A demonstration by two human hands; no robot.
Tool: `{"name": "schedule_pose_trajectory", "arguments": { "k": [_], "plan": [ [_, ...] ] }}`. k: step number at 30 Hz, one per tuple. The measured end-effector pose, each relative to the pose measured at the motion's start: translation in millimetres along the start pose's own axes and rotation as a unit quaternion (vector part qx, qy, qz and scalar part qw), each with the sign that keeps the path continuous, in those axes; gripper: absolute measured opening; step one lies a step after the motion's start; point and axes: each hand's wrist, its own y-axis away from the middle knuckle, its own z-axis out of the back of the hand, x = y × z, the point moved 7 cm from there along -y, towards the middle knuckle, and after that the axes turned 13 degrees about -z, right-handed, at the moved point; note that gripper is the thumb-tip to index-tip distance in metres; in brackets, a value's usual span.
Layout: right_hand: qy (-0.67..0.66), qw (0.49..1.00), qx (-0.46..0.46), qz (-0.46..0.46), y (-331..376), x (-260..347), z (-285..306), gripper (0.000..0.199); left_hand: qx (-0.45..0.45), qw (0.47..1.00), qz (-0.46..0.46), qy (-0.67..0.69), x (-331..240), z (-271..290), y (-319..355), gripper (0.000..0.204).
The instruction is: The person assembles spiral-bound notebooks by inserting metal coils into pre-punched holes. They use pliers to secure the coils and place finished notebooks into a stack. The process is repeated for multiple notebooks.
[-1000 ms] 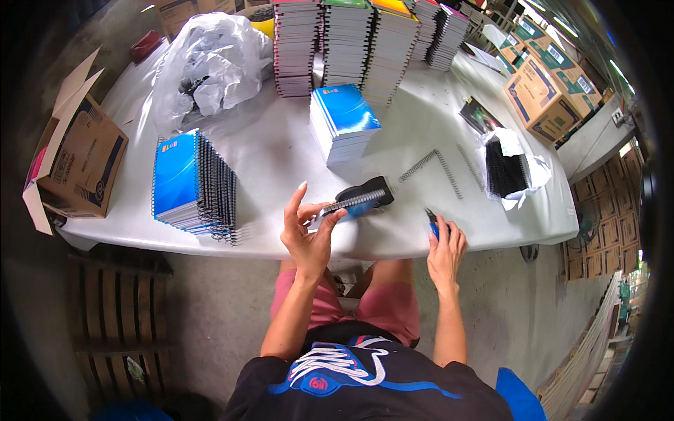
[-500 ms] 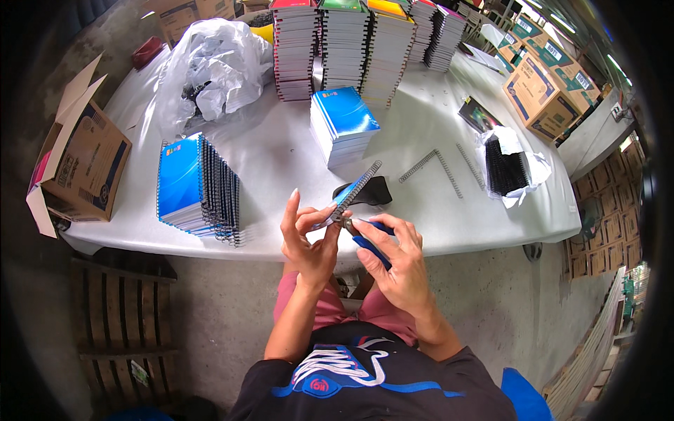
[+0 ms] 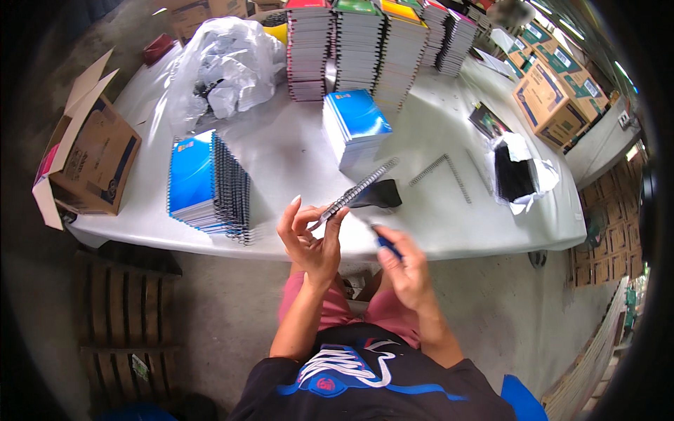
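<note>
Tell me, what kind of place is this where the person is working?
Probably a small workshop where notebooks get bound and packed. Tall stacks of notebooks stand on the white table, loose wire spirals lie on it, and cardboard boxes sit nearby. The left hand holds a notebook by its spiral edge.

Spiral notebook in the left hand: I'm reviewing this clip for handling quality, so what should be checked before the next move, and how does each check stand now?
1. Left hand holds the spiral notebook securely: ok, fingers wrapped on its lower end.
2. Coil side faces the person: ok, the wire binding runs along the visible edge.
3. Right hand grips the blue-handled tool: ok, though its tip is blurred.
4. Tool touches the coil: not ok, they are apart.
5. Coil ends finished: cannot tell, too small.
6. Bare spot on the white table for setting it down: ok.
</note>
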Motion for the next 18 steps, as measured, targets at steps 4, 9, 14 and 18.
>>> {"name": "schedule_pose_trajectory", "arguments": {
  "k": [4,9,14,18],
  "plan": [
    [0.296,0.942,-0.141,-0.078,-14,-72,47,0.038,-0.052,0.995,0.063,0.058,9,16,-11,0.053],
    [0.347,0.924,-0.153,-0.044,-35,-68,45,0.045,-0.096,0.979,0.119,0.135,3,26,-22,0.027],
    [-0.391,0.915,0.092,0.021,-59,27,-25,0.045,-0.121,0.970,0.110,0.178,-12,50,-37,0.015],
    [-0.430,0.895,0.116,0.000,-96,90,-56,0.037,-0.071,0.997,-0.004,0.013,-38,90,-74,0.022]
  ]
}}
